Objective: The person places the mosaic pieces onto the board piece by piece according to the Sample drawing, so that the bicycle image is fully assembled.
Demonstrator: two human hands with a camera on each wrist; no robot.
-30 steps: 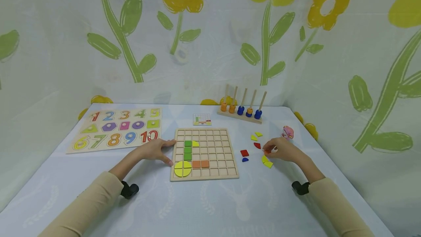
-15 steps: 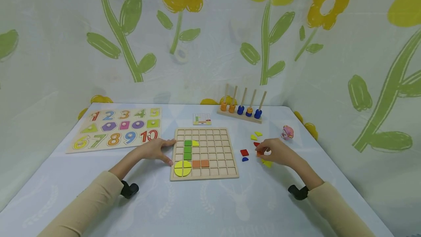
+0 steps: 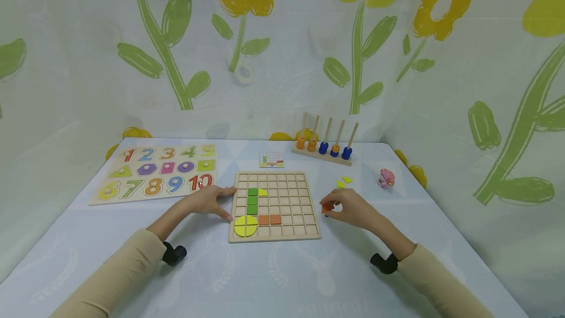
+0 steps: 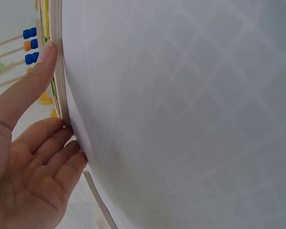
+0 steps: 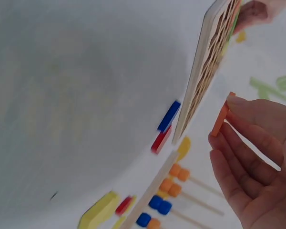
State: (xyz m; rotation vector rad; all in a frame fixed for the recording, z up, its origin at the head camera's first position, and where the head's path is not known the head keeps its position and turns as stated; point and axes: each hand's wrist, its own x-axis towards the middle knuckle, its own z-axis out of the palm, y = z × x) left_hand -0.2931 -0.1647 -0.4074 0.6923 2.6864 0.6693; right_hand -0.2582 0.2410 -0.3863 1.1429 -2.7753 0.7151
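Observation:
My right hand (image 3: 353, 208) pinches an orange piece (image 5: 221, 117) between thumb and fingertips, just right of the wooden grid board (image 3: 286, 231). In the right wrist view, a blue piece (image 5: 169, 116) and a red piece (image 5: 161, 140) lie beside the board. My left hand (image 3: 205, 201) rests against the board's left edge, thumb and fingers spread and touching it. On the board are green squares (image 3: 252, 200), a yellow quarter piece (image 3: 262, 192), a yellow circle of quarter pieces (image 3: 245, 226) and two orange squares (image 3: 269, 220).
A number and shape puzzle (image 3: 154, 173) lies at the left. Behind the grid board are a small pattern card (image 3: 271, 159) and a bead rack (image 3: 321, 155). Yellow pieces (image 3: 344, 182) and a pink figurine (image 3: 386, 178) are on the right.
My right hand has moved left with the orange piece, from the loose pieces toward the board, and now covers the red piece from above. My left hand has stayed in place.

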